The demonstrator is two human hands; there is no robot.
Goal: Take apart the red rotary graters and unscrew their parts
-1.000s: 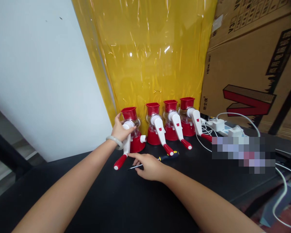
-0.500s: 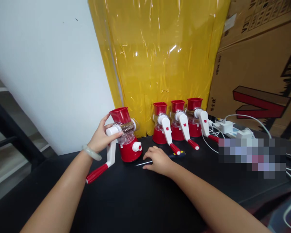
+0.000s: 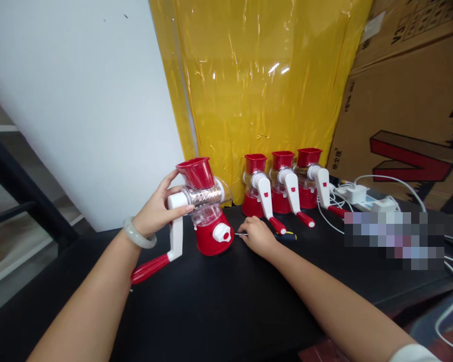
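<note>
- The left hand (image 3: 154, 211) is holding a grater (image 3: 207, 215); its grip is partly closed, thumb lying in front and fingers curling behind, around the white crank hub.
- This grater is standing left of the other graters, nearer the person, its red hopper leaning left; whether the base is resting flat on the black tabletop (image 3: 219, 301) is hard to tell.
- Its crank is hanging down, the red handle (image 3: 151, 269) pointing left, just beside the left forearm. A white knob (image 3: 222, 233) is facing the person.
- The right hand (image 3: 257, 235) is bending low over a screwdriver (image 3: 288, 236), which is lying on the tabletop. The fingers are curling downward; whether that grip is closing on the shaft cannot be told.
- The shaft is poking out left of the right hand, toward the grater's base.
- Three more graters (image 3: 281, 200) are standing upright in a row behind the screwdriver.
- Behind them a yellow sheet (image 3: 260, 80) is hanging; a carton (image 3: 396, 115) is standing at the right, near white cables.
</note>
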